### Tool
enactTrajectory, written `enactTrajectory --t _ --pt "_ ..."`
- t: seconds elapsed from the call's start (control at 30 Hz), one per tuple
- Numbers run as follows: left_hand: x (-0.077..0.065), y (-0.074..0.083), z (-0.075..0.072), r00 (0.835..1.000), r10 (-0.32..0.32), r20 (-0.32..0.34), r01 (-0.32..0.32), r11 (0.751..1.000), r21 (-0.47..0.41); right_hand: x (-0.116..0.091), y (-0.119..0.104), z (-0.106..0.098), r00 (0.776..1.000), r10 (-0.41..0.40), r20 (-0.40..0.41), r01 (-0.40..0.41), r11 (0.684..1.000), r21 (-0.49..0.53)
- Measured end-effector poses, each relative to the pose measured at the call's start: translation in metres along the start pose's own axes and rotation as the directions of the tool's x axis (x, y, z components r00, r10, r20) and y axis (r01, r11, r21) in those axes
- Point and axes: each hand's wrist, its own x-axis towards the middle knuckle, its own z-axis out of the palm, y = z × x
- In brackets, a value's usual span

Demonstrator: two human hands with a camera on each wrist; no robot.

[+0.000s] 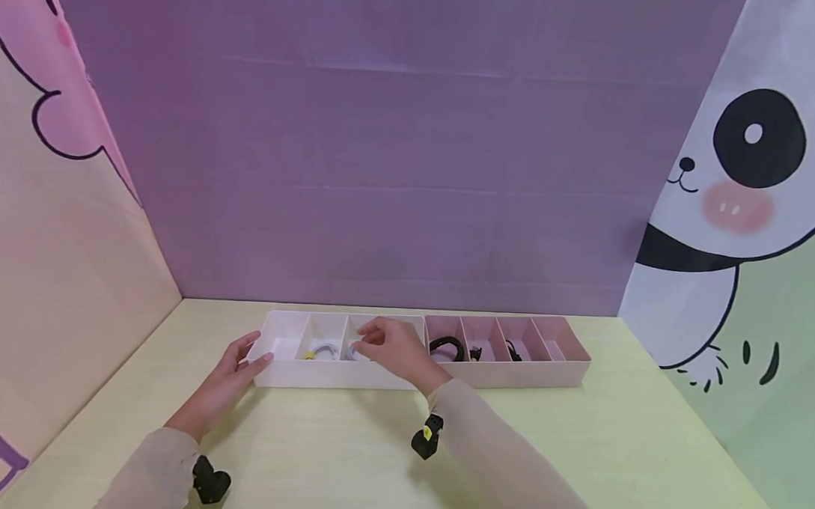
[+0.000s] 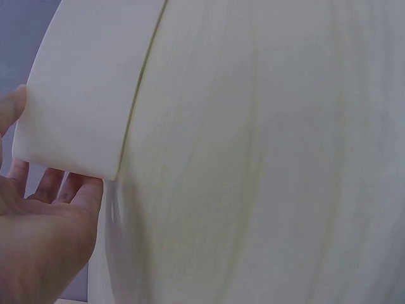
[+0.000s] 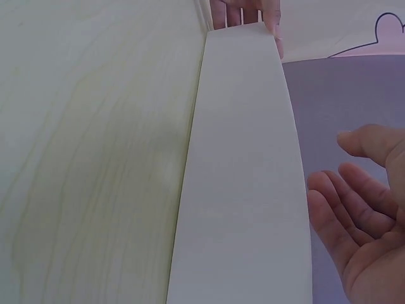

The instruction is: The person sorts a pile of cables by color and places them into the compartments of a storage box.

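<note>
A white divided box stands on the table. My left hand grips its left end, thumb at the front rim and fingers against the end wall, as the left wrist view also shows. Above the third white compartment hovers my right hand. In the right wrist view the right hand has thumb and fingers apart, loosely bent, with nothing between them. A pale coiled cable with a yellow part lies in the second compartment. Another pale coil is partly hidden under the right hand.
A pink divided box adjoins the white one on the right. It holds a black coiled cable, a small black and yellowish piece and a black cable. A purple wall rises close behind both boxes.
</note>
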Motion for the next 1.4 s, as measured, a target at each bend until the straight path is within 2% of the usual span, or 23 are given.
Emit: enactTrajectory --t 0.9,1.23,1.4 --pt "0.006 -0.004 0.001 1.0 0.012 0.01 -0.012 1.0 -0.02 -0.034 0.012 -0.023 0.994 -0.103 0.038 0.103 0.995 -0.013" --pt "0.004 -0.003 0.002 1.0 0.004 0.01 -0.004 0.999 -0.032 -0.048 0.019 -0.03 0.993 -0.102 0.065 0.107 0.992 -0.064" --pt "0.003 -0.003 0.002 1.0 0.007 0.005 -0.007 0.999 -0.039 -0.056 0.021 -0.035 0.993 -0.102 0.061 0.105 0.993 -0.048"
